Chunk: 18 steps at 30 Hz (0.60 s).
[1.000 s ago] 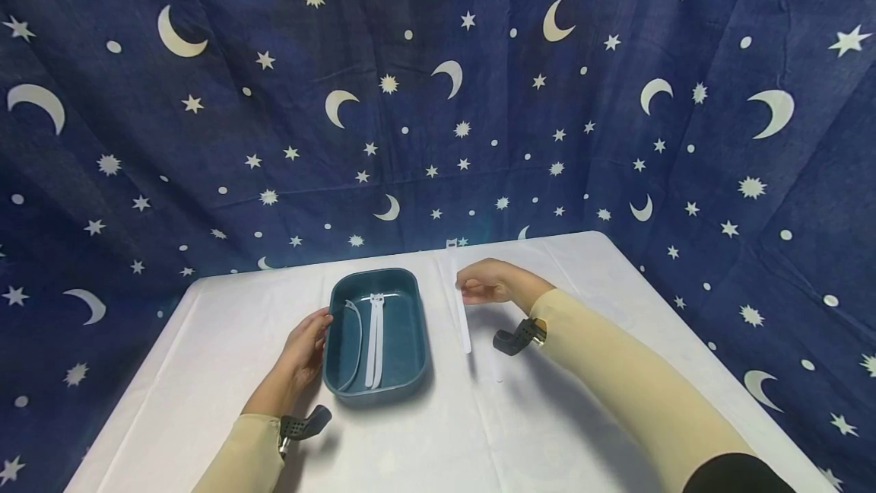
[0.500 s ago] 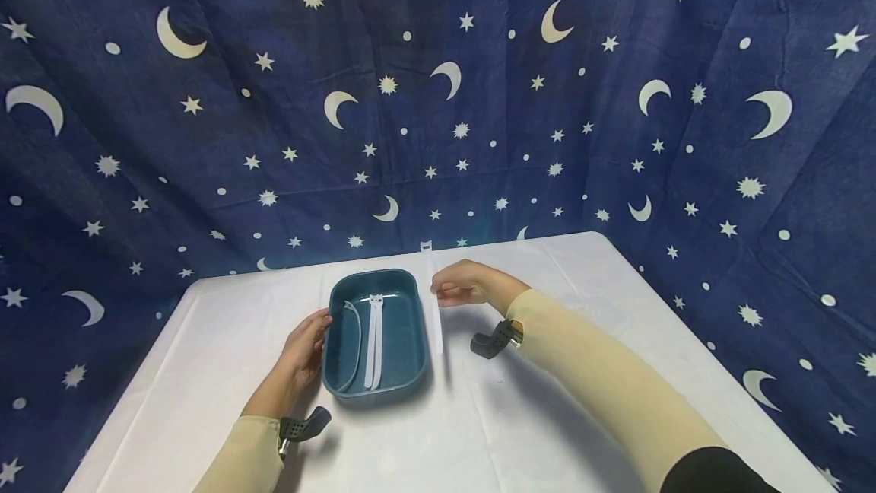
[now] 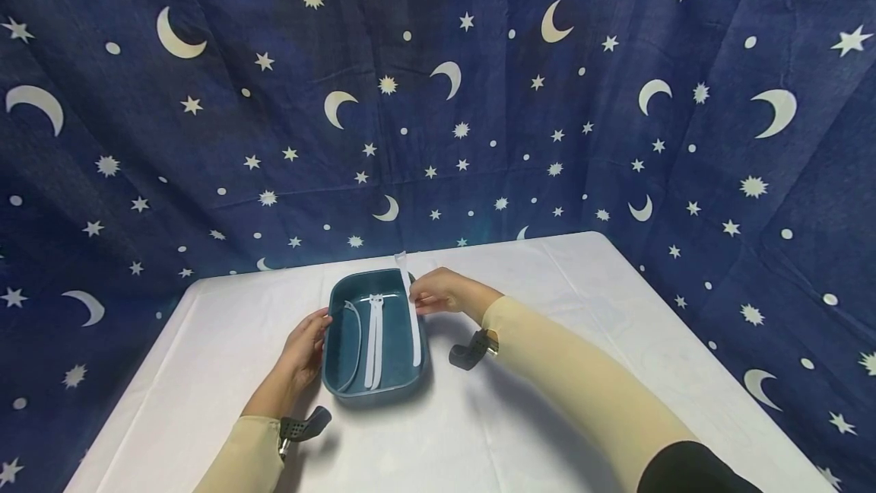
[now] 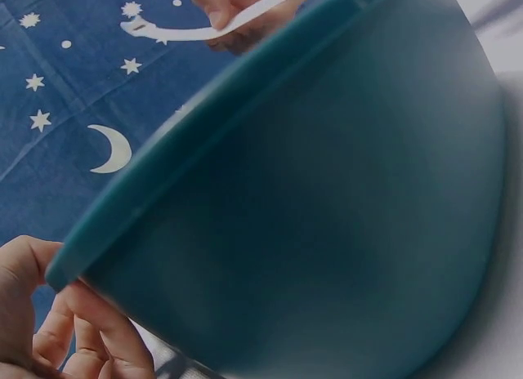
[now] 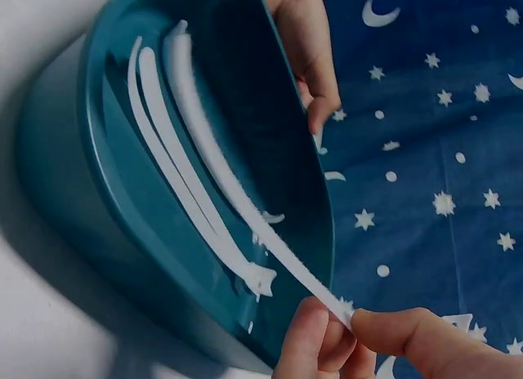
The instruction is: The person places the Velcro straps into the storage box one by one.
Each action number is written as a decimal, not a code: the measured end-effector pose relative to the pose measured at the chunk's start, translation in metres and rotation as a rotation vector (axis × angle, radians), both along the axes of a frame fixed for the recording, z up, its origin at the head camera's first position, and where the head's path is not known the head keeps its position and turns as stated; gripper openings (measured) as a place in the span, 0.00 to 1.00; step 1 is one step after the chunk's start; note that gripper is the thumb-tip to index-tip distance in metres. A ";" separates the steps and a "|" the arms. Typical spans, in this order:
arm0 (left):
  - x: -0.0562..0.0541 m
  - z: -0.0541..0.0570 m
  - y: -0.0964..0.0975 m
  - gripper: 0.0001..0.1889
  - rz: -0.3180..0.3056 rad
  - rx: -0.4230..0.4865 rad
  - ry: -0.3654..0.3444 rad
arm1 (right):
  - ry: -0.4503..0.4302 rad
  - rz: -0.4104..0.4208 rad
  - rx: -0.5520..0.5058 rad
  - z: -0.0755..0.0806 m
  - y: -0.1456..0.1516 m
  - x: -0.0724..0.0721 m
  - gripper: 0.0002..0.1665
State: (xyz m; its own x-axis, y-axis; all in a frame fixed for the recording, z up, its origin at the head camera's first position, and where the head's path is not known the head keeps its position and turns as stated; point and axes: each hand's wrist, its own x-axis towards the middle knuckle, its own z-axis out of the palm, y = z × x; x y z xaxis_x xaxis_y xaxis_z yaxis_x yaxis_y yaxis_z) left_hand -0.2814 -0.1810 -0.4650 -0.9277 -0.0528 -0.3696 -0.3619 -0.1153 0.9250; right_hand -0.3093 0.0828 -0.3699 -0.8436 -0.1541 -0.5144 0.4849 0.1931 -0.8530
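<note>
A dark teal rectangular tub [image 3: 397, 341] stands on the table, its near rim [image 4: 163, 158] pinched by my left hand [image 3: 304, 348] with the thumb on top and fingers beneath. My right hand [image 3: 438, 291] pinches a white strap [image 3: 414, 326] between thumb and fingers close to its slotted head. That strap slants over the tub's right side, its lower end inside the outline and its head beyond the far rim. Inside lie two similar straps [image 3: 372, 341] side by side, plus a curved one [image 3: 359, 348] along the left wall.
A white cloth [image 3: 534, 417] covers the table. Behind it hangs a dark blue curtain [image 3: 438, 97] with moons and stars. Each wrist carries a black camera mount [image 3: 472, 352].
My right hand has carried the white strap leftward, from the table right of the tub to over the tub's right side. My left hand stays on the rim.
</note>
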 end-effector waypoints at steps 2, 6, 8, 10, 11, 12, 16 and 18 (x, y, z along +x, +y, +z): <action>0.000 0.000 0.000 0.27 0.002 0.003 0.005 | 0.019 0.005 0.005 -0.002 -0.004 0.001 0.06; 0.002 0.001 0.001 0.26 0.006 0.016 0.013 | 0.049 0.003 0.002 -0.006 -0.012 0.002 0.06; 0.002 0.001 0.001 0.26 0.006 0.022 0.016 | 0.061 0.007 -0.001 -0.008 -0.016 0.003 0.06; 0.002 0.001 0.001 0.26 0.007 0.021 0.015 | 0.068 0.015 -0.009 -0.010 -0.019 0.004 0.05; 0.002 0.001 0.002 0.27 0.008 0.021 0.015 | 0.073 0.019 -0.016 -0.010 -0.021 0.004 0.05; 0.002 0.001 0.002 0.26 0.010 0.022 0.015 | 0.080 0.024 -0.020 -0.010 -0.022 0.005 0.05; 0.001 0.001 0.002 0.26 0.012 0.017 0.013 | 0.135 0.033 0.004 -0.010 -0.029 0.008 0.04; 0.001 0.000 0.001 0.26 0.018 0.019 0.011 | 0.178 0.035 0.061 -0.011 -0.032 0.009 0.03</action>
State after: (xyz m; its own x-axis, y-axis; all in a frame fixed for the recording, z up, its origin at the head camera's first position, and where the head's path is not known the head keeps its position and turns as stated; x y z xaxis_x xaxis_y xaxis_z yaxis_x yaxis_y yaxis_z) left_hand -0.2808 -0.1803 -0.4646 -0.9308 -0.0625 -0.3601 -0.3492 -0.1387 0.9267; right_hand -0.3008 0.0509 -0.3810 -0.9168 -0.1583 -0.3666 0.3193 0.2609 -0.9110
